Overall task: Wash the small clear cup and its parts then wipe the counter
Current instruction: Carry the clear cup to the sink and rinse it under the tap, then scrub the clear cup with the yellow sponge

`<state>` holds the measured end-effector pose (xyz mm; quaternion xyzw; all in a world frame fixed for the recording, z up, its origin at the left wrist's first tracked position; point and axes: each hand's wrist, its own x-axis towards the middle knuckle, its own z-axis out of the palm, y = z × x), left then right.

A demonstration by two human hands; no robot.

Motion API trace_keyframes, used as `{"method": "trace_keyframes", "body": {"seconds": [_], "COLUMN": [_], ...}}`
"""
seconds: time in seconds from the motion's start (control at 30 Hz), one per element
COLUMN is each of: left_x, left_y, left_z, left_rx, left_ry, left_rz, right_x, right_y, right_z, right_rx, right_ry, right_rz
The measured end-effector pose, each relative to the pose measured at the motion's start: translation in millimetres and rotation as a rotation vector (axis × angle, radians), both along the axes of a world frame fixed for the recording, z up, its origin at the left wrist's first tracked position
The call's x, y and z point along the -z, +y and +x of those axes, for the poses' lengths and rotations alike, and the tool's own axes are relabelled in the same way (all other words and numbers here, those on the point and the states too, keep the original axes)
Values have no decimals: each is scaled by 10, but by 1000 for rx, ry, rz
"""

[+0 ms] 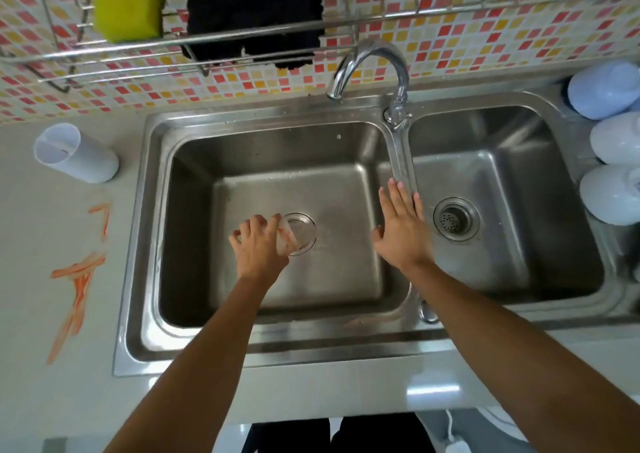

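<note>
- gripping the small clear cup, the left hand curls its fingers round the cup's side, low inside the left basin.
- the cup lies tilted on its side, long axis running left to right, mouth pointing right toward the drain; orange smears show on its wall.
- the right hand is flat with fingers straight and spread, holding nothing, near the divider between the basins.
- the right basin shows only its strainer.
- a white cup stands tilted on the table, beside orange streaks.
</note>
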<state>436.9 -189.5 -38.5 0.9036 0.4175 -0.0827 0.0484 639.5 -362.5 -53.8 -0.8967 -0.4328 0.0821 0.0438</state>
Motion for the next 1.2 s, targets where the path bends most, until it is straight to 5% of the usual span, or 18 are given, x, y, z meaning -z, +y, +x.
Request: {"method": "trace_keyframes", "body": {"seconds": [0.27, 0.5, 0.73, 0.97, 1.2], "left_x": [-84, -231, -334, -896, -1535], "left_y": [75, 134, 135, 65, 393], "left_z": [-139, -232, -491, -832, -1011], "left_rx": [241, 320, -11, -100, -28], "left_ry": [252, 243, -189, -614, -855], "left_rz": [248, 385, 101, -172, -300], "right_x": [25, 22, -40, -543, -1682], "right_y": [0, 5, -3, 264, 932], "right_z": [6, 14, 24, -484, -1134], "right_rx": [-1, -15, 13, 278, 72], "right_ry": [-48, -67, 56, 556, 369], "right_rz": [-3, -17, 57, 400, 757]}}
